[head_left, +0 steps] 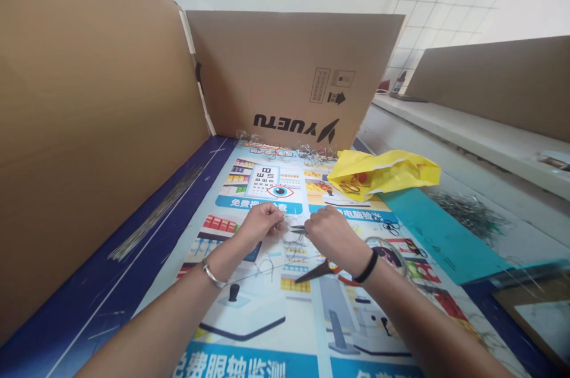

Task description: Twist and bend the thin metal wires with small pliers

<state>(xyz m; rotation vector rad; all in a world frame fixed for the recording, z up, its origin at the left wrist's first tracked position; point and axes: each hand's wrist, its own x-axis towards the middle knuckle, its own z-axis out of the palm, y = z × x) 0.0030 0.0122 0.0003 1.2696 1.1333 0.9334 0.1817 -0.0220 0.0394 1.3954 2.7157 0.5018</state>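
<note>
My left hand (263, 222), with a silver bangle at the wrist, is closed in a pinch over the printed sheet. What its fingertips hold is too small to make out. Close beside it, my right hand (333, 237) wraps round a small pair of pliers (298, 229), whose dark pointed jaws reach toward the left fingertips. The pliers' handles are hidden in the fist. Thin bent wire (271, 268) lies below the hands. Scissors (317, 273) with orange handles rest near my right wrist, partly covered by it.
A yellow bag (401, 167) lies at the right, near black rings (392, 226) and a tangled wire pile (467, 215). Straight wires (155, 215) lie at the left. Cardboard panels (285, 69) stand behind and on the left (89, 129). A white ledge (472, 140) runs along the right.
</note>
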